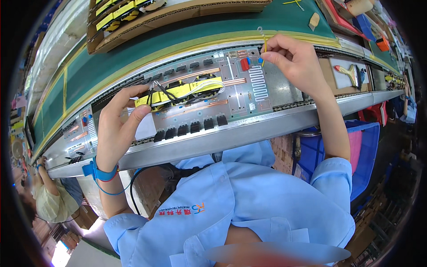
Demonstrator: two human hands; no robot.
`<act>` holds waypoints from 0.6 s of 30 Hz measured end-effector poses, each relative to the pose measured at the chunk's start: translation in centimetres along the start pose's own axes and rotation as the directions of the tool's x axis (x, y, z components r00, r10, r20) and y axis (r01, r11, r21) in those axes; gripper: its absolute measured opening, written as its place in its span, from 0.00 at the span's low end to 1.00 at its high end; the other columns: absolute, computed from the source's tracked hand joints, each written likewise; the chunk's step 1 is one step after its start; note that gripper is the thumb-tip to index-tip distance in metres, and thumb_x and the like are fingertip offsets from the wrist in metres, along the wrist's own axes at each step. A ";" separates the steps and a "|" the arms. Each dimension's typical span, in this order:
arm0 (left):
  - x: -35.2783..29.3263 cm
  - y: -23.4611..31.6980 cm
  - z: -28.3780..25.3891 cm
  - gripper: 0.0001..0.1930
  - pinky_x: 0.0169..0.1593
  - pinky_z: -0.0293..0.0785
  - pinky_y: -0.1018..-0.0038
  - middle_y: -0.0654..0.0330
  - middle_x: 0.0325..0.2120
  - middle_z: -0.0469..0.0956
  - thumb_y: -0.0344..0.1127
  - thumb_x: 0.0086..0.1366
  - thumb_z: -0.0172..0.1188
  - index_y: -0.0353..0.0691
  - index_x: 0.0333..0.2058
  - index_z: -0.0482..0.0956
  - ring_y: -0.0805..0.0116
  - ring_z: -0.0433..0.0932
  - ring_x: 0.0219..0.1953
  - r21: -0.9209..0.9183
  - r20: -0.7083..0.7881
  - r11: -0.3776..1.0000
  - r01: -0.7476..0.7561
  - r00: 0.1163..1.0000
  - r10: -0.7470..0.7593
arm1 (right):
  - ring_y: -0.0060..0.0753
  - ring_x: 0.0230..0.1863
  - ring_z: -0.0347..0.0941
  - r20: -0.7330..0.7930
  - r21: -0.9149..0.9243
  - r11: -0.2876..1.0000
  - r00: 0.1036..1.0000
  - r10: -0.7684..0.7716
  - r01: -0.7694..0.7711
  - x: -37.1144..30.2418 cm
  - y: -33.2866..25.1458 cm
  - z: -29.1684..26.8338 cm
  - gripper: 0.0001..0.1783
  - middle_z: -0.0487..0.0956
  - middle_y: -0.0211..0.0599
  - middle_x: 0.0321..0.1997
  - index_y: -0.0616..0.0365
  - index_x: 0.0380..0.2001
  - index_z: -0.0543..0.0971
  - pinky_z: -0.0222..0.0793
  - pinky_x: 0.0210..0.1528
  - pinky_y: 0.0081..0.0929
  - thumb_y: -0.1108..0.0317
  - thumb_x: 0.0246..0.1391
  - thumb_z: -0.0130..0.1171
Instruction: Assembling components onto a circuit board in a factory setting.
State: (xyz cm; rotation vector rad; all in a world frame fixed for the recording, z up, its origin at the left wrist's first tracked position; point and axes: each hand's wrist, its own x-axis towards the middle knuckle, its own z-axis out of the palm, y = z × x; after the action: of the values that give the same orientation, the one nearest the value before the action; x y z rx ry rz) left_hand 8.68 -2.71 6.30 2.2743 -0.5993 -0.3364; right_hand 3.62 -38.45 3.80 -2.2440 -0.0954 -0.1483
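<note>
My left hand (pixel 116 122) grips the left end of a yellow-taped coil block (pixel 187 91) between thumb and fingers. Black and white wires run over the block, which lies across the middle of a grey circuit board (pixel 238 100). Black components line the board's edges, and a red and a blue part sit near its right end. Above that end, my right hand (pixel 293 64) pinches a short yellow wire (pixel 265 46) with a metal ring terminal at its upper tip. A blue wrist strap (pixel 106 173) with a cord is around my left wrist.
A metal conveyor rail (pixel 222 140) runs along the near side. On the far green bench, a cardboard box (pixel 178 24) holds more yellow coil blocks. A brush (pixel 351 74) lies to the right, above a blue crate (pixel 367 151). Other people work at both ends.
</note>
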 end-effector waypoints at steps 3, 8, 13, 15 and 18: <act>0.0 -0.2 0.2 0.18 0.42 0.72 0.73 0.57 0.40 0.79 0.34 0.60 0.62 0.36 0.48 0.76 0.67 0.75 0.36 -0.028 -0.004 1.000 -0.010 1.000 0.010 | 0.12 0.25 0.65 -0.034 -0.086 0.996 0.999 -0.026 0.023 -0.1 0.8 0.2 0.04 0.75 0.25 0.24 0.62 0.31 0.77 0.61 0.28 0.13 0.73 0.53 0.61; -0.2 -0.2 0.4 0.18 0.42 0.72 0.73 0.57 0.40 0.79 0.34 0.61 0.61 0.36 0.49 0.76 0.68 0.74 0.36 -0.030 -0.015 1.000 -0.001 1.000 0.001 | 0.20 0.22 0.68 -0.089 -0.282 0.929 0.957 -0.276 0.242 0.0 0.8 0.5 0.06 0.76 0.32 0.23 0.61 0.31 0.78 0.63 0.26 0.19 0.73 0.50 0.63; -0.6 0.2 0.4 0.17 0.40 0.72 0.74 0.58 0.39 0.78 0.34 0.62 0.60 0.36 0.49 0.76 0.70 0.73 0.35 -0.019 0.002 0.999 0.032 0.999 -0.032 | 0.33 0.23 0.72 -0.113 -0.358 0.856 0.893 -0.437 0.373 -0.1 0.7 0.9 0.06 0.78 0.35 0.25 0.59 0.30 0.78 0.67 0.27 0.25 0.73 0.47 0.64; -0.7 0.3 0.3 0.17 0.38 0.72 0.75 0.58 0.38 0.78 0.34 0.62 0.60 0.36 0.49 0.76 0.72 0.72 0.34 -0.058 0.002 0.990 0.125 0.992 -0.125 | 0.37 0.24 0.74 -0.124 -0.387 0.838 0.878 -0.461 0.385 -0.3 0.6 0.9 0.06 0.79 0.36 0.26 0.59 0.30 0.78 0.68 0.27 0.27 0.73 0.47 0.64; -0.8 -0.8 0.6 0.17 0.39 0.70 0.77 0.60 0.36 0.78 0.31 0.61 0.60 0.35 0.49 0.75 0.74 0.71 0.34 0.029 -0.038 0.999 -0.038 0.998 0.039 | 0.40 0.28 0.76 -0.131 -0.418 0.837 0.888 -0.440 0.353 -0.3 0.9 1.0 0.06 0.79 0.36 0.28 0.58 0.30 0.78 0.70 0.29 0.30 0.71 0.47 0.63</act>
State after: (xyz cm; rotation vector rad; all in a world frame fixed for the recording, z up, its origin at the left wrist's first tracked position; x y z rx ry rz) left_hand 7.98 -2.18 5.33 2.2874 -0.6312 -0.2661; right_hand 3.55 -38.25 2.50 -2.5524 -0.4526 -0.7010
